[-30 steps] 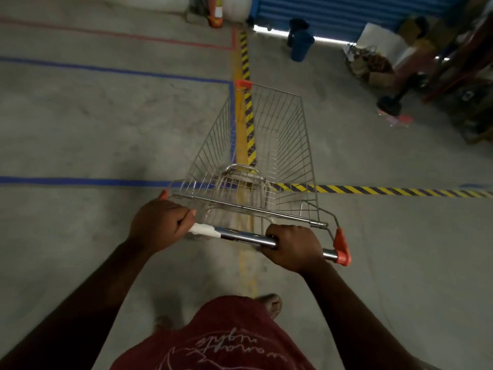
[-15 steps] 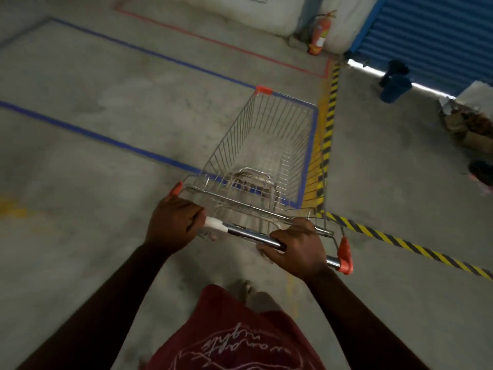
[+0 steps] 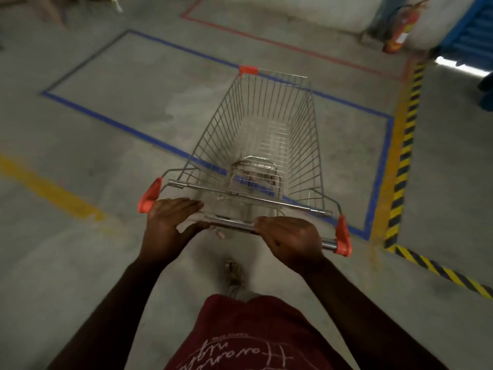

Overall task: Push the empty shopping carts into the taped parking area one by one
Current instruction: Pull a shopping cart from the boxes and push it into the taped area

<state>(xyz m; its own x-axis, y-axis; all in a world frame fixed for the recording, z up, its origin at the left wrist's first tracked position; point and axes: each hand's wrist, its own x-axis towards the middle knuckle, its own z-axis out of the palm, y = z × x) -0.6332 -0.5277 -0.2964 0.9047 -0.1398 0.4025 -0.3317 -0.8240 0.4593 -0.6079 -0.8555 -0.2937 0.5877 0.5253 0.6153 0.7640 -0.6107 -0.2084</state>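
An empty wire shopping cart [image 3: 266,124] with orange corner caps stands straight ahead of me. Its basket reaches over the near edge of a blue taped rectangle [image 3: 106,117] on the concrete floor, with the front end inside the rectangle. Both hands rest on the chrome handle bar [image 3: 232,224]. My left hand [image 3: 168,220] lies over the bar near its left cap, fingers stretched flat and thumb underneath. My right hand [image 3: 290,236] is wrapped tightly around the bar near its right cap. The basket holds nothing.
Yellow-and-black hazard tape [image 3: 405,145] runs along the rectangle's right side. Red tape [image 3: 293,46] marks another zone beyond. A fire extinguisher [image 3: 400,25] stands by the far wall beside a blue shutter [image 3: 474,22]. A faded yellow line [image 3: 53,193] crosses the floor at left.
The cart and my view have swung left, from along the hazard stripe to facing into the blue rectangle, and the basket has crossed the blue line. My left fingers have flattened over the bar.
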